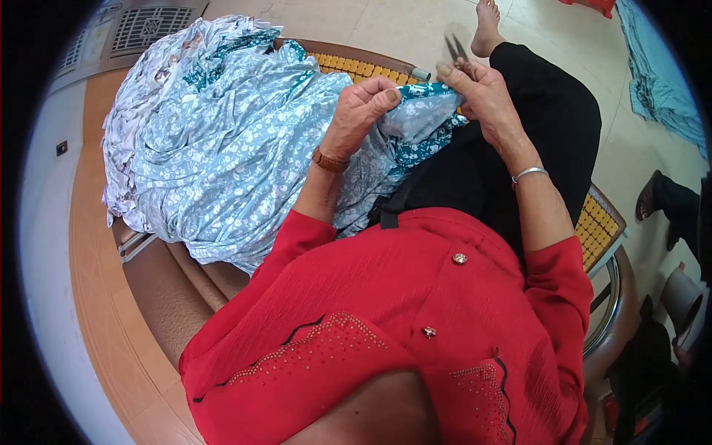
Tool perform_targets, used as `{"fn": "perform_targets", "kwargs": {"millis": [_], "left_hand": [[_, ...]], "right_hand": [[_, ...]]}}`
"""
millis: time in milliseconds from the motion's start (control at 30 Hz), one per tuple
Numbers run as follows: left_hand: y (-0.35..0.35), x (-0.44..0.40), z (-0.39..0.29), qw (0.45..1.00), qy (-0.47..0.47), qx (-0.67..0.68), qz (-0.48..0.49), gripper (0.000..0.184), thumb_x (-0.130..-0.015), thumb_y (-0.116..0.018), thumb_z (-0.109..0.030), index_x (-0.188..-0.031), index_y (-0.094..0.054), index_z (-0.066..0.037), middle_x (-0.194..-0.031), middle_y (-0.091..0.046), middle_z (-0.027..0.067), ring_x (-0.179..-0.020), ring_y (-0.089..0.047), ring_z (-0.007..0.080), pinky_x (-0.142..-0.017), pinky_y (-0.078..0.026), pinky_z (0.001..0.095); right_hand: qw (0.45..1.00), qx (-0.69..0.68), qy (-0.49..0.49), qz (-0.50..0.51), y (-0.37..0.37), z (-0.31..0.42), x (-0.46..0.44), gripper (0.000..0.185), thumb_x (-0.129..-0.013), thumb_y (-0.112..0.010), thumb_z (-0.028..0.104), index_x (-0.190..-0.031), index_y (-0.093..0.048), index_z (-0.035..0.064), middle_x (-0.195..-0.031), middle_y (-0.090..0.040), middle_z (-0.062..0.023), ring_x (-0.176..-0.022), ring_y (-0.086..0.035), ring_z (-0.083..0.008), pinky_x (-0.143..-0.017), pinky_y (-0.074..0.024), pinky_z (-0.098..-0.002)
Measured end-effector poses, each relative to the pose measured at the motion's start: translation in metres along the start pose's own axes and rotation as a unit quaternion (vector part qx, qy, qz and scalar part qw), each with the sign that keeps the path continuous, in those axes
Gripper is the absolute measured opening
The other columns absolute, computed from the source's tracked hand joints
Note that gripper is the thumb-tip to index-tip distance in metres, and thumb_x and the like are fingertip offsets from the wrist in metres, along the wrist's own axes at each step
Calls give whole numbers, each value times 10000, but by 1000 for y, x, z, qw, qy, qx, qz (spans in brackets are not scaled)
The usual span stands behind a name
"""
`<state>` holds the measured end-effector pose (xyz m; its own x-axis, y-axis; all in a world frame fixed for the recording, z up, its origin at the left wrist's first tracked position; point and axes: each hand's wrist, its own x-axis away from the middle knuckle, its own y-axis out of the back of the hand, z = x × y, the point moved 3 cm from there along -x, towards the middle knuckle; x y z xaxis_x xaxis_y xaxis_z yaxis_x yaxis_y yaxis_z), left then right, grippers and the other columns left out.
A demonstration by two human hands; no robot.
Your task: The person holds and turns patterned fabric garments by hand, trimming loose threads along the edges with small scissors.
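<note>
Light blue cloth with white flowers (pixel 215 163) lies in a large heap beside my lap, and one end of it reaches up between my hands. A teal floral edge (pixel 423 90) of this cloth is stretched there. My left hand (pixel 356 115) pinches the left end of that edge between thumb and fingers. At the other end, my right hand (pixel 486 96) grips the edge with its thumb and fingertips. It also holds a pair of thread snips (pixel 455 49), whose dark pointed blades stick up past the fingers. The snips' handles are mostly hidden in the hand.
I sit on a brown-framed seat with a yellow tile mat (pixel 356 68). White patterned cloth (pixel 144 96) is piled at the heap's far left. More blue cloth (pixel 660 81) lies on the floor at right, near another person's foot (pixel 650 194). A floor vent (pixel 152 30) is upper left.
</note>
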<state>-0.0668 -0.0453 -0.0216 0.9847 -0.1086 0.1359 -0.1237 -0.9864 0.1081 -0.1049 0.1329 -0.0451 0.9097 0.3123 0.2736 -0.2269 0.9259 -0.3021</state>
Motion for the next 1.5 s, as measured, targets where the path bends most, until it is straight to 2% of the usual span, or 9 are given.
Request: {"fn": "perform_targets", "kwargs": {"millis": [200,400,567,733,900,1067,1233,1367,1500], "left_hand": [[-14,-5,0,999,-34,-36,9,175,-834,-600,-195,-799,-623,-25,-651,-510,-32,-577,-399,40,-517,-309,147],[-1,-7,4,999,-9,-33,2,204,-850,-582,-208,-788,-623,-18,-647,-523,-24,-573,-399,37,-506,-308,145],[15,-3,19,997,61,35,-14,234,-858,-571,-230,-780,-627,-17,-640,-531,-15,-563,-409,43,-500,-312,148],[20,-1,21,976,113,125,139,246,-855,-573,-256,-839,-624,-16,-665,-548,9,-579,-436,57,-514,-340,164],[-5,-2,20,993,39,107,-2,223,-841,-584,-216,-920,-609,-8,-715,-572,40,-613,-475,79,-544,-378,181],[-26,2,12,996,12,75,-42,223,-827,-585,-162,-972,-587,7,-766,-589,56,-652,-502,93,-590,-414,191],[-28,8,24,976,-36,-211,29,205,-813,-581,-122,-968,-588,13,-769,-592,47,-649,-512,89,-602,-420,174],[-9,9,25,994,90,55,-18,217,-829,-583,-165,-954,-589,12,-759,-588,33,-632,-498,68,-588,-406,155],[-6,9,21,987,113,108,-45,230,-843,-578,-197,-941,-591,11,-749,-583,23,-624,-490,57,-573,-396,148]], "right_hand": [[981,114,50,148,-13,-3,2,171,-771,-671,172,-866,-612,42,-635,-522,26,-522,-426,-35,-436,-302,-133],[989,76,2,124,-4,-18,-6,180,-739,-693,128,-866,-617,25,-680,-570,-4,-573,-488,-49,-483,-362,-138],[998,48,19,19,2,-12,-8,172,-745,-686,111,-865,-613,13,-689,-586,-17,-590,-511,-54,-492,-385,-143],[1000,9,23,-12,4,-12,-9,172,-761,-674,128,-868,-608,11,-696,-589,-21,-575,-513,-53,-478,-381,-140],[1000,27,-8,0,3,-7,-5,172,-773,-668,164,-836,-594,22,-694,-581,-23,-557,-508,-51,-456,-367,-139],[999,31,-11,7,5,-11,-8,195,-753,-669,199,-774,-616,12,-650,-569,-12,-567,-503,-54,-505,-395,-144],[998,-24,0,-54,9,-11,-7,208,-753,-670,214,-769,-615,14,-641,-557,-10,-550,-482,-53,-484,-370,-143],[996,-24,6,-83,12,-9,-8,220,-749,-677,222,-767,-615,12,-636,-552,-10,-547,-470,-55,-479,-360,-150],[996,-34,-22,-77,9,-8,-7,211,-743,-683,212,-762,-616,13,-637,-552,-9,-559,-473,-59,-491,-366,-157]]}}
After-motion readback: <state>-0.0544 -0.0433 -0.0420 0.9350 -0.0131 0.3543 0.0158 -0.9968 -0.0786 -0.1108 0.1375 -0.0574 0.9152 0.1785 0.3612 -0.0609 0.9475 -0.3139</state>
